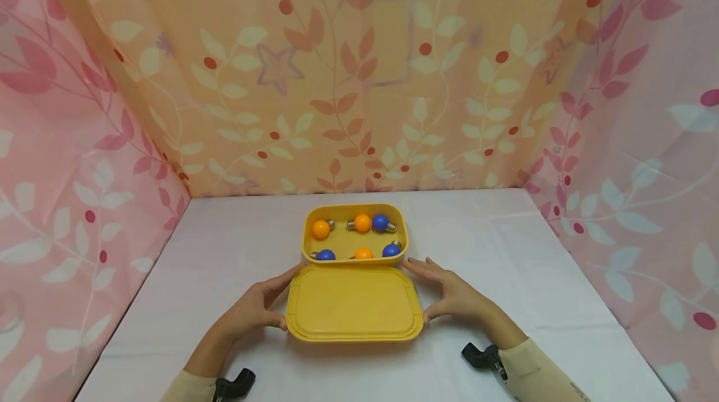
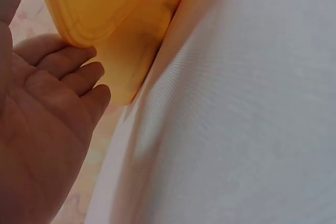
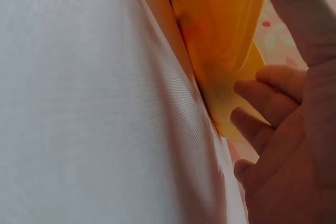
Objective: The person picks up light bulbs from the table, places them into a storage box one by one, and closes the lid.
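A yellow plastic lid (image 1: 355, 303) is held in front of an open yellow box (image 1: 354, 206), its far edge close to the box's near rim. My left hand (image 1: 259, 303) grips the lid's left side, thumb near the front corner and fingers at the back corner. On the right side my right hand (image 1: 462, 294) holds it the same way. The left wrist view shows the lid's corner (image 2: 86, 32) at the fingers, raised off the table. Inside the box lie small orange bulbs (image 1: 321, 230) and blue bulbs (image 1: 380, 222) with metal screw bases, some partly hidden by the near wall.
A white cloth (image 1: 236, 227) covers the table. Patterned orange fabric (image 1: 359, 77) hangs behind it, with pink fabric (image 1: 67, 140) along the left and more pink fabric (image 1: 635, 171) along the right. Black wrist mounts (image 1: 236, 384) sit at both sleeves.
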`<state>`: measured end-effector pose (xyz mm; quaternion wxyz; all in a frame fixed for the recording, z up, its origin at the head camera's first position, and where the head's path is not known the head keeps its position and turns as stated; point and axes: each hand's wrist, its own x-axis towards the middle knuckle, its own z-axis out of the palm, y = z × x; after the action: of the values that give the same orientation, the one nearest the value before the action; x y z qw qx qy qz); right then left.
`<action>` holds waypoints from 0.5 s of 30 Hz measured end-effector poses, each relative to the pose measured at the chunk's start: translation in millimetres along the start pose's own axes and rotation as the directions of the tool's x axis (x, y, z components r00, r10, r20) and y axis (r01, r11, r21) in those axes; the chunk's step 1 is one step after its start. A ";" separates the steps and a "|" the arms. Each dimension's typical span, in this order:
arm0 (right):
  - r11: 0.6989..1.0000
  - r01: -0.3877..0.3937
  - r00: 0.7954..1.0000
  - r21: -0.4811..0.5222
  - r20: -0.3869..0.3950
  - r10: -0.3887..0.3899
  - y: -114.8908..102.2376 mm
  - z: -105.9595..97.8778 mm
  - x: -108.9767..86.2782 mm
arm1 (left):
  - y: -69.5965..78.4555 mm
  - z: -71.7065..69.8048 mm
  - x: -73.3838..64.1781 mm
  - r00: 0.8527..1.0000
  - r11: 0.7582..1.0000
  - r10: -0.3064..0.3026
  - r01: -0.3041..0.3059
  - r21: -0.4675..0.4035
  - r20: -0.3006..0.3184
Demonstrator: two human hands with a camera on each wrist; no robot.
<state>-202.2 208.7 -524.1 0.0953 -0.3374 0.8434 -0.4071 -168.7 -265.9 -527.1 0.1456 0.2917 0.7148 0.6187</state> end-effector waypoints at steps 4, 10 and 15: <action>0.997 -0.041 0.999 0.066 0.008 0.040 -0.3 1.3 -0.5 | 2.4 0.2 -1.2 0.999 0.999 -0.036 0.036 0.004 0.010; 0.993 0.020 1.000 0.113 -0.014 -0.018 1.8 -2.1 0.2 | 4.0 1.2 -2.1 1.000 0.999 -0.001 0.000 0.037 0.014; 0.989 0.062 0.998 0.132 -0.040 -0.057 2.4 -4.6 0.6 | 5.5 -0.2 -0.7 0.999 0.999 0.039 -0.039 0.013 0.020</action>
<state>-205.8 212.3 -522.8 0.0901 -0.3480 0.8054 -0.4713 -166.9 -266.1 -521.8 0.1386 0.3128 0.7116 0.6136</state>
